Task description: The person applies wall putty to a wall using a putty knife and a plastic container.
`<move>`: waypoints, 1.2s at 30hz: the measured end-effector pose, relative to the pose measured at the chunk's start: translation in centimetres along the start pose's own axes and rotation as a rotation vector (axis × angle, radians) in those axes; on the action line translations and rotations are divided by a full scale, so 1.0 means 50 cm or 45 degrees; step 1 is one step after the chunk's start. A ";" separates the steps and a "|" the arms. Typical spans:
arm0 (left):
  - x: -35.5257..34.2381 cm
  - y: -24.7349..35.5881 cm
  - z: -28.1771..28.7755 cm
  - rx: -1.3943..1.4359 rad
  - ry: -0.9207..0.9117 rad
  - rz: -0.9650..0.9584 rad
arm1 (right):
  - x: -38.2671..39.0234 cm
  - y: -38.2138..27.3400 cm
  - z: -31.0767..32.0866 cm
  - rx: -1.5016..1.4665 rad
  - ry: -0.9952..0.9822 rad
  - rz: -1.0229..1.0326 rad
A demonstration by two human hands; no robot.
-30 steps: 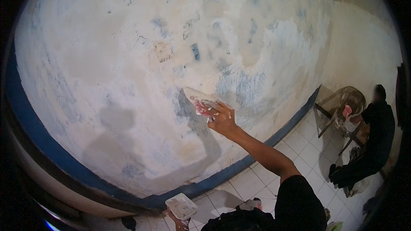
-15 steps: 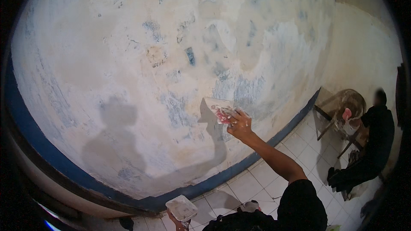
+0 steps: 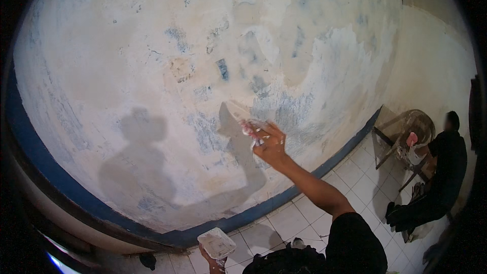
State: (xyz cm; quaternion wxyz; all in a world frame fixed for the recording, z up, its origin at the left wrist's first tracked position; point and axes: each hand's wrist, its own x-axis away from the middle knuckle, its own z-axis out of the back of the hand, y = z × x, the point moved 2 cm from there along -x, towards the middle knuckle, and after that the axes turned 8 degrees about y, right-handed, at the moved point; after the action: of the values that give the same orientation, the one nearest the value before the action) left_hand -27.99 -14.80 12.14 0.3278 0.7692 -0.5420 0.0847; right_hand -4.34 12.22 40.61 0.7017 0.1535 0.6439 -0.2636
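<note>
My right hand (image 3: 272,144), smeared with white, is closed around a putty scraper (image 3: 242,117) with pink-red marks on it. The scraper's blade lies against or very close to the patchy wall (image 3: 137,56), beside a blue-grey scraped area. Whitish filler coats much of the wall, and blue patches show through. Low at the bottom edge, my left hand (image 3: 212,261) grips a shallow white rectangular tub (image 3: 217,243) with whitish residue in it. Most of the left fingers are hidden behind the tub.
A blue band (image 3: 243,219) runs along the wall's foot above white floor tiles (image 3: 299,218). To the right, a person in dark clothes (image 3: 449,167) sits bent by a stained round-backed chair (image 3: 423,116), near a pink item (image 3: 411,139). A dark object (image 3: 147,261) lies at lower left.
My right hand and the scraper have moved left and slightly up across the wall, and the scraper is turned more diagonally. The left hand's tub has tilted a little.
</note>
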 end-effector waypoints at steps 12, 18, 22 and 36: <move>-0.051 -0.017 0.096 -0.082 0.029 -0.158 | -0.067 0.197 0.072 0.584 -0.154 0.417; -0.006 -0.020 0.003 -0.084 0.016 -0.077 | -0.005 0.164 0.118 0.226 -0.107 0.241; -0.041 -0.023 0.034 -0.071 0.010 -0.066 | -0.111 0.165 0.116 0.305 0.302 0.028; -0.066 -0.021 0.083 -0.081 -0.069 -0.029 | -0.024 0.145 0.061 -0.070 0.536 -0.689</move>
State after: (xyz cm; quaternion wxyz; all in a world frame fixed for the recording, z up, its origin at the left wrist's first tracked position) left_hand -29.31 -14.52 6.92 0.3382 0.7664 -0.5444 0.0431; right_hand 2.24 16.61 41.25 0.4620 0.0092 0.7989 -0.3851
